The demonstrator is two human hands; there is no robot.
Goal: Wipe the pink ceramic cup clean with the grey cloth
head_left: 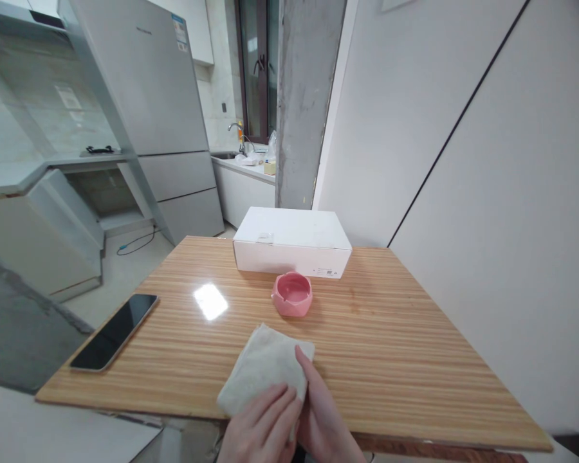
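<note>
A folded off-white cloth (265, 363) is between my hands at the near edge of the wooden table. My right hand (324, 415) grips its right side, thumb on top and the other fingers mostly hidden. From the front, my left hand (263, 424) presses on the cloth with its fingers together and slightly bent; its thumb is out of sight. Just beyond the cloth stands a pink faceted ashtray (293, 296), touched by neither hand. Whether the cloth rests on the tabletop or is slightly raised, I cannot tell.
A white cardboard box (292, 241) lies behind the ashtray on the wooden table (405, 360). Near the left edge is a dark-screened phone (116, 331). A white wall (487, 193) borders the right side. Farther back are a grey fridge (145, 83) and a sink counter (244, 170).
</note>
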